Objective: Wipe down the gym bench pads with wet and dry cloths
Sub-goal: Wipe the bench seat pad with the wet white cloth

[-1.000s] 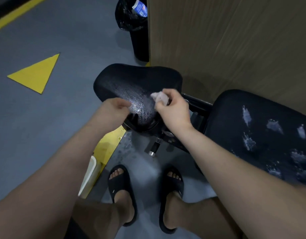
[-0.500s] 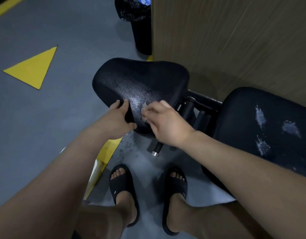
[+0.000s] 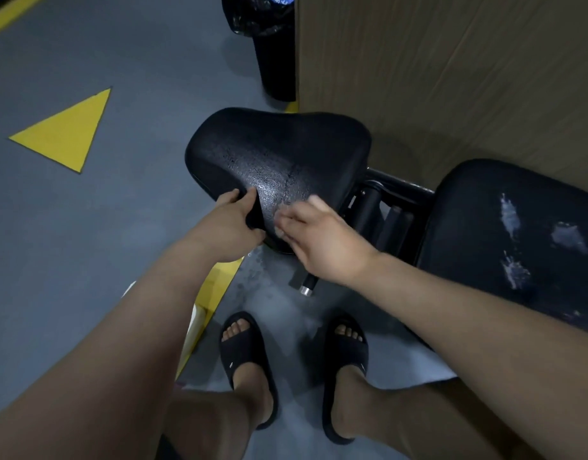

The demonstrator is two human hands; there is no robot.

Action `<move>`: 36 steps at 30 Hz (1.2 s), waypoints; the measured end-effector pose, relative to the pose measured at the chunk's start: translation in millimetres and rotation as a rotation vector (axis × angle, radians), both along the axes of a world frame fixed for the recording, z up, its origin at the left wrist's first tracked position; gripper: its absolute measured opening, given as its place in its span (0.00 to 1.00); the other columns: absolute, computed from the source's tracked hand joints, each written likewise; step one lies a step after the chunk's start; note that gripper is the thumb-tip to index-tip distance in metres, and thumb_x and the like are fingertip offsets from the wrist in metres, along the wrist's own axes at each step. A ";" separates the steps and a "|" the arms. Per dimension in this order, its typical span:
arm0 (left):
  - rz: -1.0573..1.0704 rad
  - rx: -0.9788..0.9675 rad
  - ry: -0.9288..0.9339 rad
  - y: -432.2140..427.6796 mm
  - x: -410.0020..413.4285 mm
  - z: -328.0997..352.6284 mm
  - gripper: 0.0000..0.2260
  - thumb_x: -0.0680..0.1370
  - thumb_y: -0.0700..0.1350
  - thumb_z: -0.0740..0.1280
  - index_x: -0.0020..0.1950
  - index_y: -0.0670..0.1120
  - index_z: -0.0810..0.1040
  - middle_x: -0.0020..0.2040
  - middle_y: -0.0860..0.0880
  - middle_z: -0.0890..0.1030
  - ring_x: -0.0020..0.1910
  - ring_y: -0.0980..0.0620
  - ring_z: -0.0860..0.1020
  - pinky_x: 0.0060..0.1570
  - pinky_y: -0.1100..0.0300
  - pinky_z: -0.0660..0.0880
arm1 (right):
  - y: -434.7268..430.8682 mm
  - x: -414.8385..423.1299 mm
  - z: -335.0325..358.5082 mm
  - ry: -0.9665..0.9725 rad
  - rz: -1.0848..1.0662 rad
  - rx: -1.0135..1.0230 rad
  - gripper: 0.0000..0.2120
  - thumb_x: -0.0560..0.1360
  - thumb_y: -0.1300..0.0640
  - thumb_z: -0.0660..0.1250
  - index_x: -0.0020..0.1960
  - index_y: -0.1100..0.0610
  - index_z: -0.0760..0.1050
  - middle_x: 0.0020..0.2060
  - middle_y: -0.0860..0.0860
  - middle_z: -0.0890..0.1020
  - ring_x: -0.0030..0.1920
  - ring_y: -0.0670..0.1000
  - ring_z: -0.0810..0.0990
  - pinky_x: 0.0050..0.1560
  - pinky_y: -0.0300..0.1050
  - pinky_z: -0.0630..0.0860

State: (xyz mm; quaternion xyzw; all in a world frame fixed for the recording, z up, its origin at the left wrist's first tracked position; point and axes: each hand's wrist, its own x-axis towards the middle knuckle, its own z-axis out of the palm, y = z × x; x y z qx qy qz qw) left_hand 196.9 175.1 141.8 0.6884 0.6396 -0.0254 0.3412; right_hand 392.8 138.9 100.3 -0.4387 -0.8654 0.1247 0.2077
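Left hand grips the near edge of the seat pad — right hand rests curled on its wet front (blurred; whether it holds anything, I cannot tell). Scuffed back pad lies rightward.

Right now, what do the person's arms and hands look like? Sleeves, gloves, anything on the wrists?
The left forearm and right forearm are bare to the frame edge, with no sleeves in view. The left hand and right hand have no gloves, and no watch, band or ring shows. The right hand is slightly blurred, so small details there are unsure.
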 end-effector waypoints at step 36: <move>0.023 -0.020 0.121 -8.3 44.5 9.2 0.40 0.80 0.58 0.68 0.83 0.57 0.46 0.82 0.44 0.37 0.81 0.42 0.55 0.76 0.56 0.55 | -3.2 10.7 -42.5 0.913 -1.129 -0.382 0.10 0.81 0.58 0.63 0.48 0.52 0.82 0.42 0.56 0.80 0.41 0.50 0.77 0.45 0.40 0.69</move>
